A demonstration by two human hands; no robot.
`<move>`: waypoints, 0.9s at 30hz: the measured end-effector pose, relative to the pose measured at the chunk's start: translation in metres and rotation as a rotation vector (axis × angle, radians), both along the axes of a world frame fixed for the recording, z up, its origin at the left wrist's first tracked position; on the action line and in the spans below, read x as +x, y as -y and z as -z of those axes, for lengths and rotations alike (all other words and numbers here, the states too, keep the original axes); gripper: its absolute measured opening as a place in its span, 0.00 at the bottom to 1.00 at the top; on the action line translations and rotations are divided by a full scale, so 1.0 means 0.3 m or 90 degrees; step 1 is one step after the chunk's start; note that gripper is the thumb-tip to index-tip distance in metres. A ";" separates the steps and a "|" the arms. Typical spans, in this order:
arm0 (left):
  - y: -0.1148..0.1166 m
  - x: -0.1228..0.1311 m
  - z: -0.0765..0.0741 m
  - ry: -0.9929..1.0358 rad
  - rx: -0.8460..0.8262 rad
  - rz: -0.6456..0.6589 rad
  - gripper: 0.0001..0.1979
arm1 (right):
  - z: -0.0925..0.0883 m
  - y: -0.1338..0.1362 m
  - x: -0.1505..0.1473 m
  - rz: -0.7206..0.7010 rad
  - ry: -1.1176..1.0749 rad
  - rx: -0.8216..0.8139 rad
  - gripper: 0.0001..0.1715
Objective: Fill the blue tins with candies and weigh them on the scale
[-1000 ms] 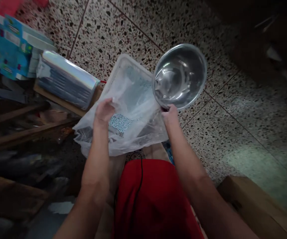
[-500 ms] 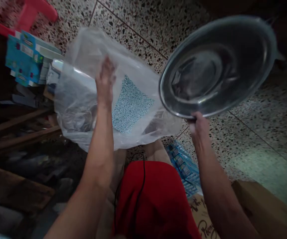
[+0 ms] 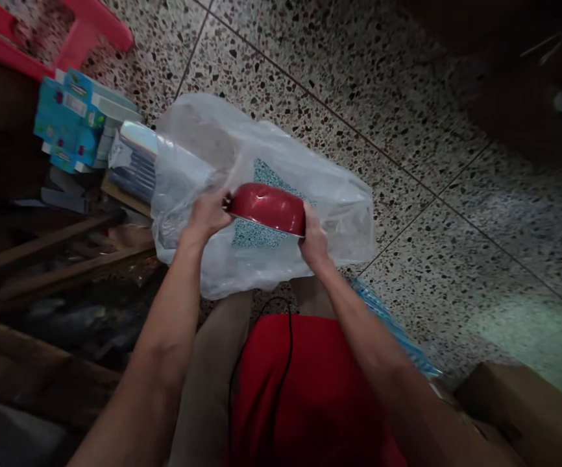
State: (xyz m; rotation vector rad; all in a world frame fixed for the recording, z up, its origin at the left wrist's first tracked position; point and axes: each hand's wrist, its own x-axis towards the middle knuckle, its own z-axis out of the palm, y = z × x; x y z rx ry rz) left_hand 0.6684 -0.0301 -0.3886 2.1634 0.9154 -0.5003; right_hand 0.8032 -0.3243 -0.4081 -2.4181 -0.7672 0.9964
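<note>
1. The red bowl (image 3: 268, 206) is between the two hands, its glossy outer wall upward and its pale rim edge on the side toward the body; its inside is hidden.
2. Left hand (image 3: 211, 213): closed on the bowl's left end, some fingers out of sight. Right hand (image 3: 315, 240): gripping the other end, near the rim.
3. The bowl looks stiff and fairly light, probably thin metal; the smooth wall could slide under wet or dusty fingers, while dents seem likelier than breakage. The rim at opposite ends, where the hands are, looks the surest hold.
4. The clear plastic bag (image 3: 281, 143), spread below and around the grip, should be limp, slippery and easily torn; a gathered edge would hold best.
5. Blue-and-white granules (image 3: 256, 235) show on both sides of the bowl, just beneath the grip. They look loose and apt to roll, better scooped than pinched.
6. Count: two hands, one bowl, one bag; granules too many to number. One brown cardboard box (image 3: 519, 408) sits well right of the grip, toward the body. Blue printed cartons (image 3: 69, 117) lie left of it, overlapping too much to count.
</note>
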 end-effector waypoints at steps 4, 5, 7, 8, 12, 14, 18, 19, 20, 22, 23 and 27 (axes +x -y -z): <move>0.044 0.169 0.129 -0.046 0.060 0.181 0.36 | 0.136 0.019 0.123 0.005 0.124 -0.122 0.56; 0.044 0.201 0.159 -0.024 0.087 0.187 0.37 | 0.167 0.016 0.137 0.010 0.171 -0.120 0.54; 0.027 0.241 0.229 0.020 0.121 0.175 0.36 | 0.230 -0.003 0.134 0.019 0.263 -0.091 0.50; 0.012 0.249 0.271 0.043 0.118 0.162 0.35 | 0.261 -0.019 0.119 0.024 0.292 -0.076 0.49; -0.036 0.229 0.481 0.223 0.014 0.094 0.29 | 0.383 -0.078 0.000 0.088 0.234 -0.091 0.47; -0.036 0.204 0.576 0.286 -0.039 0.085 0.26 | 0.429 -0.090 -0.067 0.143 0.154 -0.127 0.46; -0.004 0.145 0.667 0.286 -0.125 0.055 0.26 | 0.482 -0.091 -0.164 0.244 0.061 -0.143 0.42; 0.005 0.130 0.672 0.280 -0.135 0.046 0.27 | 0.489 -0.091 -0.176 0.253 0.046 -0.138 0.42; 0.014 0.116 0.673 0.270 -0.137 0.041 0.27 | 0.495 -0.091 -0.183 0.254 0.030 -0.136 0.43; 0.027 0.095 0.666 0.228 -0.141 0.038 0.29 | 0.503 -0.091 -0.184 0.249 -0.001 -0.140 0.46; 0.031 0.088 0.659 0.199 -0.145 0.037 0.29 | 0.505 -0.089 -0.179 0.244 -0.014 -0.141 0.47; 0.045 0.070 0.609 0.085 -0.163 0.049 0.31 | 0.487 -0.065 -0.159 0.160 -0.079 -0.176 0.57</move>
